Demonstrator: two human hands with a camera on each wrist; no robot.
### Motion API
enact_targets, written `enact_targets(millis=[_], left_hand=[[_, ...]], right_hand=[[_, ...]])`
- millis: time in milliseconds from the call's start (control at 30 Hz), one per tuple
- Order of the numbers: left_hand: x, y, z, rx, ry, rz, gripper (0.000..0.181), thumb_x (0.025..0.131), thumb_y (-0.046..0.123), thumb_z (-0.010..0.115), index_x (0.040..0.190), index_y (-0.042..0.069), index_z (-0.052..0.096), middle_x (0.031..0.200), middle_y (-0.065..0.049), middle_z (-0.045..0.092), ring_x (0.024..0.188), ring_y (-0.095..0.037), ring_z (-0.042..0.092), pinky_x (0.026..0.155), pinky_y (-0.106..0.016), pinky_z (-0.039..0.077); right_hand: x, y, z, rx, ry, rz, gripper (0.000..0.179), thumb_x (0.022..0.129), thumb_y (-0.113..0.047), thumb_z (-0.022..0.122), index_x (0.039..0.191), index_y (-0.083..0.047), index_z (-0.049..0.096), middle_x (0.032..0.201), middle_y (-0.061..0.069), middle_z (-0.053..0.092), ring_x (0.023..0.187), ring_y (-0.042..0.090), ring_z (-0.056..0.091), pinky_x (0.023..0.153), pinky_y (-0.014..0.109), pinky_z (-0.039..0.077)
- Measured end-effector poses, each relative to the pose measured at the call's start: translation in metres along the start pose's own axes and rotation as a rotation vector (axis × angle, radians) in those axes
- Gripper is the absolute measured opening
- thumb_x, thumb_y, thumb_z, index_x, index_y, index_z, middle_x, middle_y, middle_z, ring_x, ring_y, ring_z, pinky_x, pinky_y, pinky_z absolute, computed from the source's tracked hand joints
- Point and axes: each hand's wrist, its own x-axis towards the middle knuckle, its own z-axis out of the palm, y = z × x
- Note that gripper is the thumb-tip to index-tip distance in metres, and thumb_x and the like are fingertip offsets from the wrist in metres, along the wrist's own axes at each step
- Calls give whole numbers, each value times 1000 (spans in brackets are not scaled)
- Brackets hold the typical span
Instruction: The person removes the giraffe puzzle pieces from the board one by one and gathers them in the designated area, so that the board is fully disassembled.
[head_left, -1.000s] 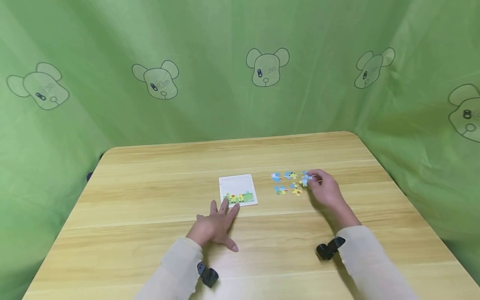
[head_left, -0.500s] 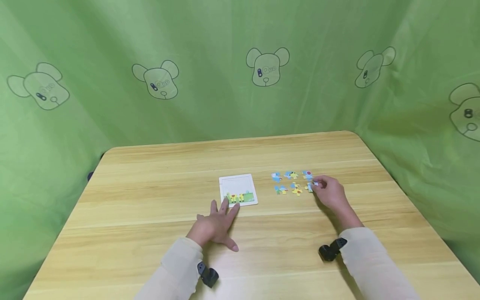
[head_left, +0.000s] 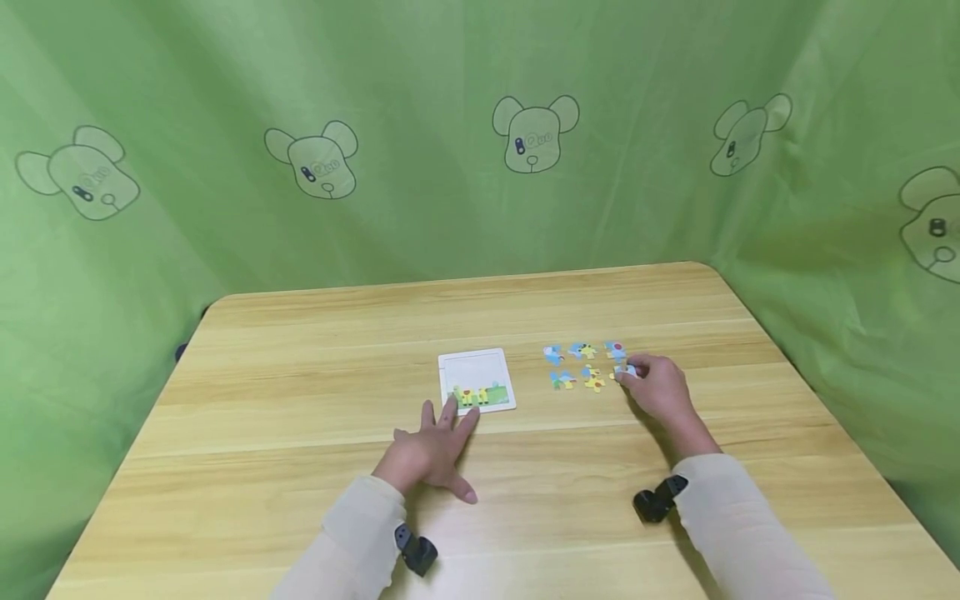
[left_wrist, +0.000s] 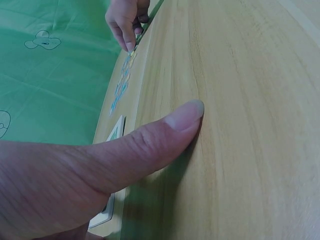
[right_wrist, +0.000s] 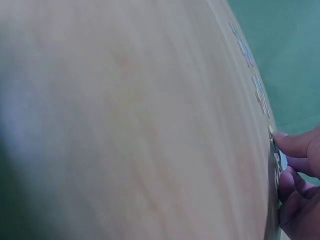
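My left hand (head_left: 431,454) lies with its fingers spread, the fingertips at the near edge of a white square puzzle tray (head_left: 474,367). A strip of green picture with yellow animal legs (head_left: 476,395) fills the tray's near part. To the right, my right hand (head_left: 660,387) pinches a light-blue jigsaw piece (head_left: 621,371) between thumb and fingers, partly hidden by them. The right wrist view shows this pale piece (right_wrist: 283,161) close to the tabletop. Just beyond it lies a blue jigsaw piece with a red spot (head_left: 615,351).
More loose jigsaw pieces lie in two rows between tray and right hand: a blue one (head_left: 552,355), a blue-and-yellow one (head_left: 585,351), a blue-green one (head_left: 562,380) and a yellow one (head_left: 593,381). The wooden table (head_left: 300,358) stands before a green curtain (head_left: 420,208).
The right hand has drawn the pieces at the right end apart, bringing one nearer and uncovering the red-spotted one, then shifted slightly left. The left hand and tray stay still.
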Motion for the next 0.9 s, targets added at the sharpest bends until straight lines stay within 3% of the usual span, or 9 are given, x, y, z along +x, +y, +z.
enact_targets(millis=[333, 600, 900], left_hand=[[0, 1, -1, 12, 4, 1, 120, 59, 58, 79, 153, 28, 11, 159, -10, -1, 142, -45, 2, 93, -78, 22], [-1, 2, -1, 7, 3, 0, 120, 59, 58, 79, 153, 28, 11, 159, -10, 0, 142, -45, 2, 93, -79, 22], [-1, 1, 1, -5, 7, -1, 120, 59, 57, 80, 152, 28, 12, 159, -10, 0, 142, -46, 2, 93, -79, 21]], right_hand=[[-1, 1, 0, 20, 18, -29, 49, 90, -19, 59, 128, 11, 49, 118, 32, 55, 111, 46, 50, 94, 56, 42], [0, -12, 6, 149, 14, -22, 49, 94, -22, 55, 134, 6, 46, 117, 25, 52, 109, 40, 49, 96, 54, 42], [1, -44, 23, 152, -33, -115, 45, 94, -20, 54, 133, 3, 47, 110, 18, 52, 90, 27, 55, 75, 35, 50]])
